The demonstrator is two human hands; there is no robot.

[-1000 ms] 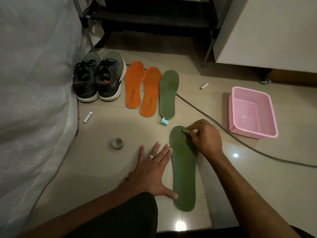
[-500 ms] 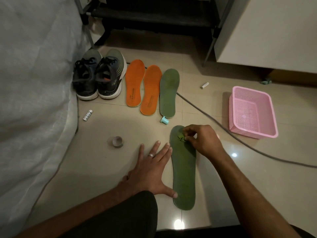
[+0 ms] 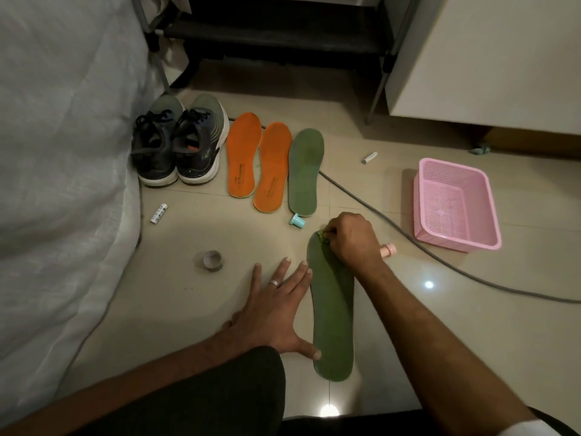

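While flat, insole [image 3: 334, 313] under right fingers [image 3: 334, 228]

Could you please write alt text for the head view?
A person's right hand pinches a small light-green scrap at the far end of a dark green foam insole on a tiled floor, while the left hand lies flat beside it. Nearby lie two orange insoles, dark sneakers and a pink plastic basket.

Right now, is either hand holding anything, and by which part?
Right hand pinches a small light-green bit at the toe end of the near green insole. Left hand lies flat, holding nothing.
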